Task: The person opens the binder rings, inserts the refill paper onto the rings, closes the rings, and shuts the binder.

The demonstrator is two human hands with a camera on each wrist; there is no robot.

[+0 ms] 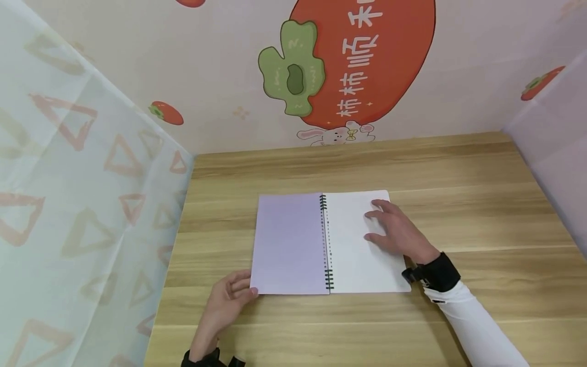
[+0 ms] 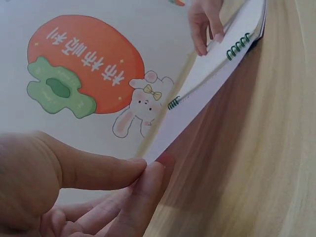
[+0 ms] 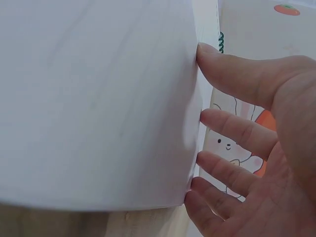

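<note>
A spiral notebook (image 1: 357, 255) lies spread on the wooden table, white pages at right and a purple cover (image 1: 289, 244) at left. Dark green coils join the two halves. With thumb and fingers, my left hand (image 1: 227, 300) pinches the cover's lower left corner; the left wrist view shows the cover's edge between thumb (image 2: 103, 170) and fingers. Over the white page my right hand (image 1: 403, 232) is spread, its fingertips touching the paper. The right wrist view shows those fingers (image 3: 237, 131) extended against the page (image 3: 108, 108).
The wood-grain table (image 1: 390, 331) carries the notebook near its middle. Behind it stands a backdrop (image 1: 220, 61) printed with a large persimmon and a rabbit. Patterned cloth (image 1: 91, 204) hangs at the left, and a pale cloth (image 1: 550, 132) at the right.
</note>
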